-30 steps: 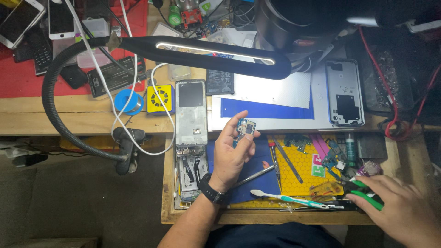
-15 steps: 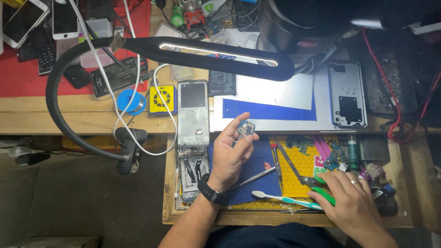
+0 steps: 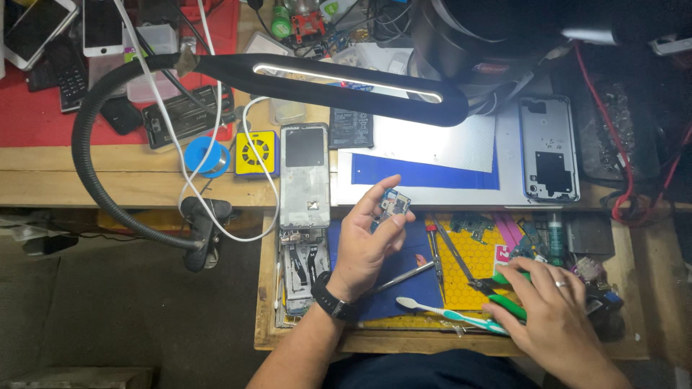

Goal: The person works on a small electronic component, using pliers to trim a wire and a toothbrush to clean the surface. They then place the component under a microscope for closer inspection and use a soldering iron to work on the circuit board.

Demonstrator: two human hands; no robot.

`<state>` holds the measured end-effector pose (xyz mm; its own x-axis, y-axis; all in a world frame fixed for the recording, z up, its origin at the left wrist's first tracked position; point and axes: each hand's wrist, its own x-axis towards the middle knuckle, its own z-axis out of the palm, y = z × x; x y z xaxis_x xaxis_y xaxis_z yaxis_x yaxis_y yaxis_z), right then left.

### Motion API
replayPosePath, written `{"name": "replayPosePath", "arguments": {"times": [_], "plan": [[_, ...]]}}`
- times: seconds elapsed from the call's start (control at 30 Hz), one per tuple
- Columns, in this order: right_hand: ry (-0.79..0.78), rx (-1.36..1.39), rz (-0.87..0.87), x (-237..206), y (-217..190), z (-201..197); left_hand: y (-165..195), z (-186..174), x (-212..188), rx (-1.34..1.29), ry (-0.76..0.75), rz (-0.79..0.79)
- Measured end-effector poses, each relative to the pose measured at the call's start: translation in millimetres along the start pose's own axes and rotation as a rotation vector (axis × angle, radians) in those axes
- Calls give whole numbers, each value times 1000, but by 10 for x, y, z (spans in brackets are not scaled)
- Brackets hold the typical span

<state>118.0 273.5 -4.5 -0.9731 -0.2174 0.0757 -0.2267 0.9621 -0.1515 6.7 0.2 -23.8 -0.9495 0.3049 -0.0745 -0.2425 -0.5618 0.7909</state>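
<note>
Over the blue mat: left hand (image 3: pixel 367 245) pinches a small circuit board (image 3: pixel 393 204).
Right hand (image 3: pixel 551 313): closes on green-handled pliers (image 3: pixel 504 292).
Risk: the board may slip and fall.

The right hand (image 3: pixel 559 320) hides the green-handled cutters' (image 3: pixel 504 292) grips; the small circuit board's (image 3: pixel 393 205) detail is blurred.

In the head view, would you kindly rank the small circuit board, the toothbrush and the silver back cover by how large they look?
1. Silver back cover, clearly largest.
2. Toothbrush, long but thin.
3. Small circuit board, pinched in the left hand, smallest, though raised nearer the camera.
</note>
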Motion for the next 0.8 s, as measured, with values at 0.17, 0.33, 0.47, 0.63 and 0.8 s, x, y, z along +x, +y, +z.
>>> {"name": "replayPosePath", "arguments": {"times": [0.17,0.33,0.47,0.63,0.8], "plan": [[145,385,36,358,-278,-57,7,128,-54,358,33,117],[31,963,257,838,-568,112,22,161,-64,733,31,429],[17,1345,389,1105,-621,264,33,166,-58,734,33,407],[-10,1533,425,1136,-588,354,34,165,-55,734,38,386],[-43,1648,443,1154,-556,410,39,160,-52,735,38,381]]}}
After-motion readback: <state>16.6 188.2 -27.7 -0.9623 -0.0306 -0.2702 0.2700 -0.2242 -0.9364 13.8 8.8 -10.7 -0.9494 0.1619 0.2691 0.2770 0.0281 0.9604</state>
